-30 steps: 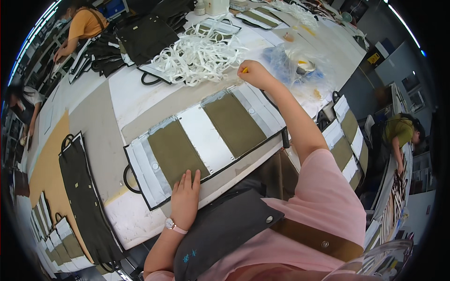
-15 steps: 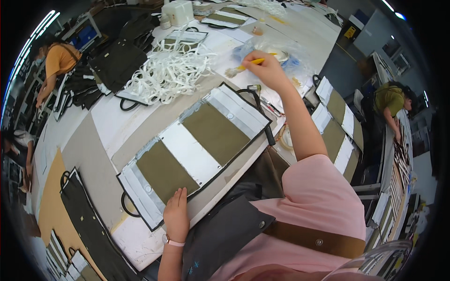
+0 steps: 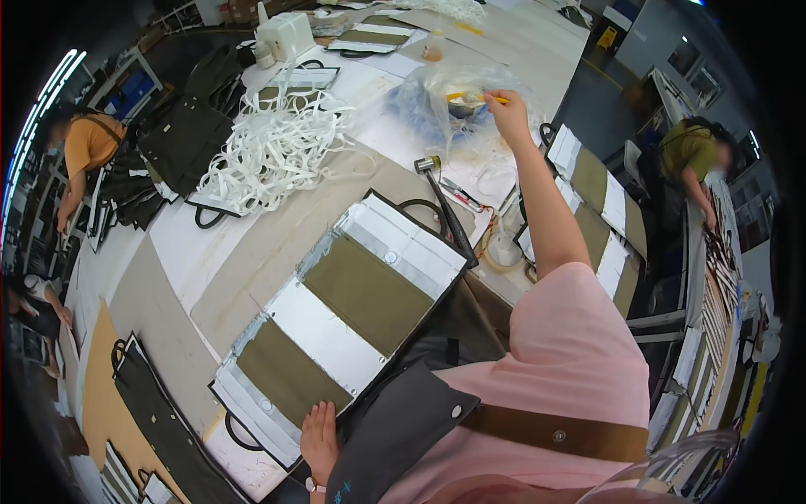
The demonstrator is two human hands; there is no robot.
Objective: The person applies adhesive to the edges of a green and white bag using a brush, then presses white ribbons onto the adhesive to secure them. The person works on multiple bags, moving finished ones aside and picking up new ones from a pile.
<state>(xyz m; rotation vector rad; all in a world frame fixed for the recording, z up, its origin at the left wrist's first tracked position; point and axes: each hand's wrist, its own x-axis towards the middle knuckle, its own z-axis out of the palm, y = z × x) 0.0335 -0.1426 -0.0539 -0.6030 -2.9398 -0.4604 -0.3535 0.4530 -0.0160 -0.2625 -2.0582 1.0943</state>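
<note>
An olive-and-white panel (image 3: 329, 325) is lying at the near edge of the table (image 3: 252, 472), the left hand (image 3: 320, 441) resting flat on its border, grey board (image 3: 259, 279) stretching beyond toward white strips (image 3: 273, 147), the right hand (image 3: 509, 116), well apart, pinching a yellow handle (image 3: 500, 100).

Left hand (image 3: 320, 441) palm down, right arm (image 3: 550, 202) stretched forward, right hand (image 3: 510, 116) pinching

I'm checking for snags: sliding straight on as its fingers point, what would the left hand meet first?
The left hand would likely cross the lower-left olive panel first, then the white strip; its exact height is unclear.
</note>
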